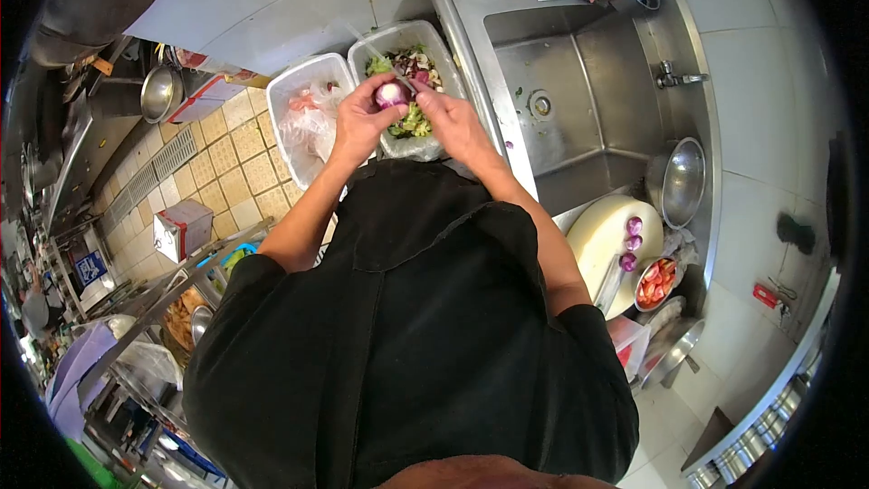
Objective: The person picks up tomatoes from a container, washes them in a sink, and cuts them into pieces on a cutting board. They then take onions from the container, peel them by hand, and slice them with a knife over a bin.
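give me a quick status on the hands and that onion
Left hand grips red onion. Right hand at its side, fingers on it. Held over scrap bin. Nothing in the way.

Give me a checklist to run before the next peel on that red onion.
1. Left hand grips the red onion: ok.
2. Right hand at the onion's side, fingers on it: ok.
3. Onion held over the scrap bin with the green and purple trimmings: ok.
4. Blade in the right hand: cannot tell, hidden by fingers.
5. More onions waiting on the white cutting board: ok.
6. Sink beside the bins free of dishes: ok.
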The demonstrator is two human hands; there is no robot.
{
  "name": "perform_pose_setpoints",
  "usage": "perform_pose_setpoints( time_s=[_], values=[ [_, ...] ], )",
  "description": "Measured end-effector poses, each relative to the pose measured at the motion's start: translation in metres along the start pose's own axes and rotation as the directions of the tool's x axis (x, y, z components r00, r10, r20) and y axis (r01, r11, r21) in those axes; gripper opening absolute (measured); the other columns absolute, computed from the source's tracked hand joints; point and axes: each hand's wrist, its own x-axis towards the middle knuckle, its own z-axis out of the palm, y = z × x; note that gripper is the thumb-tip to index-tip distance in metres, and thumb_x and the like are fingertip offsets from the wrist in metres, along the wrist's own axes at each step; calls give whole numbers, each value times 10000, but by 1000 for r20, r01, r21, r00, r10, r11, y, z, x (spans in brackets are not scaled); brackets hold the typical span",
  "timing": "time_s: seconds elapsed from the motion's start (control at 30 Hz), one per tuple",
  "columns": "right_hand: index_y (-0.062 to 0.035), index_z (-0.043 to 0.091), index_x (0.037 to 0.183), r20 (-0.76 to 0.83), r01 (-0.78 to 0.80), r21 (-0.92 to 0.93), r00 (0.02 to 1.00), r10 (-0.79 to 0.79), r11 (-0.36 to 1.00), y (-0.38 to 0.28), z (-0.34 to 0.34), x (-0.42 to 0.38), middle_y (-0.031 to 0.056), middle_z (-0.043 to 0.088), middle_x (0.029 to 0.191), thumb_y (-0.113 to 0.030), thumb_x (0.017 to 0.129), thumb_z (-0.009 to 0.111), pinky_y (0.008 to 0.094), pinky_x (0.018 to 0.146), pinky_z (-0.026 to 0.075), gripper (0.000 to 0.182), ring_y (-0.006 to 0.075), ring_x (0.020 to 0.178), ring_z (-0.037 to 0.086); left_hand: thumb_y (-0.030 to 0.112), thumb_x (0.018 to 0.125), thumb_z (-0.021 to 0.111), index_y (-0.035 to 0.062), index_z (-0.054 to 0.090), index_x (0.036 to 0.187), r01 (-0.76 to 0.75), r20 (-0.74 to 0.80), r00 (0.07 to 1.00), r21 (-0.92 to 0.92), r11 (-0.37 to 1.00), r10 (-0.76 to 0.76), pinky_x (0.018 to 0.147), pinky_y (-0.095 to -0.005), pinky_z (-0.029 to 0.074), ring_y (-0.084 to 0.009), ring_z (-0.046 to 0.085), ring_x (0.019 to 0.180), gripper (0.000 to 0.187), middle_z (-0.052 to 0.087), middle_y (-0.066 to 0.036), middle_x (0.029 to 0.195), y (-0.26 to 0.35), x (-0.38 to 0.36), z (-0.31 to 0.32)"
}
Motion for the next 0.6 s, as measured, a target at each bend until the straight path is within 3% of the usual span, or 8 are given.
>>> perform_pose_setpoints(
  time_s=[0.1, 0.17, 0.23, 0.3, 0.4, 0.43, 0.53, 0.6],
  values=[
    [-18, 564, 1413, 159, -485, 28, 865, 475, 874, -8, -21, 3, 79, 761, 872, -479, 1028, 533, 395, 755, 518, 601, 226, 806, 695, -35, 855, 754, -42, 536, 1372, 37, -19, 999, -53, 998, -39, 951, -295, 536, -165, 653, 1076, 561, 673, -93, 1195, 5, -3, 7],
    [-20, 558, 1419, 162, -488, 58, 866, 474, 871, -23, -24, -1, 107, 768, 915, -480, 1024, 540, 399, 781, 522, 607, 247, 857, 712, -20, 874, 738, -34, 507, 1396, 37, -41, 998, -68, 997, -40, 899, -286, 541, -157, 652, 1067, 570, 660, -93, 1241, -2, 1, 2],
    [-27, 550, 1428, 103, -312, 32, 946, 307, 950, -17, -20, -2, 143, 766, 929, -493, 1019, 540, 409, 797, 523, 620, 287, 889, 724, -9, 872, 746, -34, 508, 1389, 92, -49, 994, -53, 994, -94, 889, -286, 541, -156, 652, 1067, 570, 664, -96, 1232, -5, 6, -7],
    [-39, 540, 1438, 7, 65, -74, 998, -65, 995, -1, -3, -2, 185, 753, 915, -517, 1014, 532, 425, 801, 523, 639, 344, 900, 732, -5, 875, 742, -36, 517, 1368, 101, -65, 993, -47, 994, -104, 900, -295, 543, -155, 656, 1065, 542, 674, -96, 1201, -6, 8, -8],
    [-66, 543, 1439, 71, -43, -273, 995, 65, 961, -16, -5, -13, 254, 712, 931, -539, 1009, 521, 440, 824, 517, 641, 426, 958, 698, -57, 846, 739, -63, 521, 1315, 82, -74, 994, -29, 996, -84, 894, -299, 553, -158, 662, 1012, 517, 674, -97, 1143, -3, 11, -2],
    [-88, 549, 1438, 54, -44, -242, 997, 59, 969, -15, -3, -14, 289, 676, 919, -550, 1003, 521, 442, 831, 513, 634, 462, 966, 661, -58, 842, 731, -59, 518, 1306, 72, -103, 992, 14, 997, -70, 904, -302, 549, -161, 664, 1015, 511, 674, -99, 1143, 3, 8, 3],
    [-90, 548, 1440, 68, -129, -245, 986, 150, 961, -26, -5, -15, 280, 699, 962, -569, 994, 530, 427, 868, 512, 654, 428, 1009, 679, -45, 839, 747, -53, 514, 1301, 8, -110, 994, 5, 1000, -8, 918, -304, 544, -172, 665, 1028, 517, 672, -105, 1149, -2, 9, 6],
    [-102, 548, 1444, 21, -147, -30, 989, 148, 989, -14, -2, -10, 206, 729, 1079, -574, 993, 542, 393, 971, 490, 653, 360, 1126, 668, -37, 835, 764, -47, 507, 1314, -28, -109, 994, 45, 999, 33, 924, -305, 542, -183, 661, 1045, 544, 669, -118, 1158, -1, 7, 9]
  ],
)
